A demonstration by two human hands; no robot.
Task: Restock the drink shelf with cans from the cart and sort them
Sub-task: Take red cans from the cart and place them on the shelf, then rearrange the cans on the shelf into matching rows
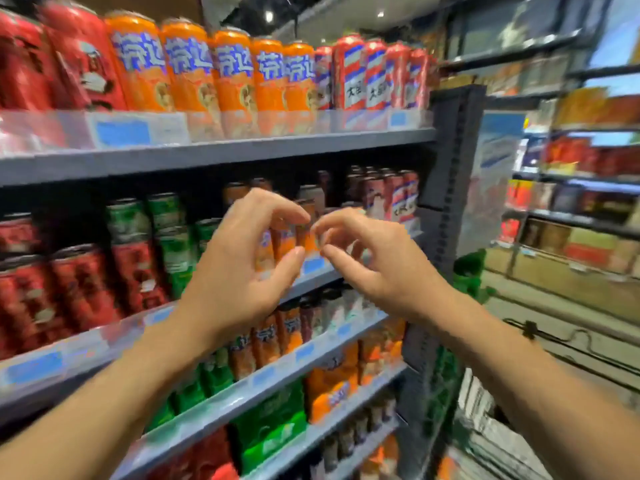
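Both hands empty, poised in front of the middle grey metal shelf [311,275].

Left hand [239,261] and right hand [377,261] hover side by side, fingertips near each other, each grip half-curled with thumb apart from fingers and nothing held: seemingly shaped to take or straighten a can. The tall orange drink cans [287,237] stand on that shelf just behind the fingers, between green cans [169,233] to the left and red-white-blue striped cans [391,199] to the right, so flavours sit grouped. Cart not clearly identifiable; image blurred.
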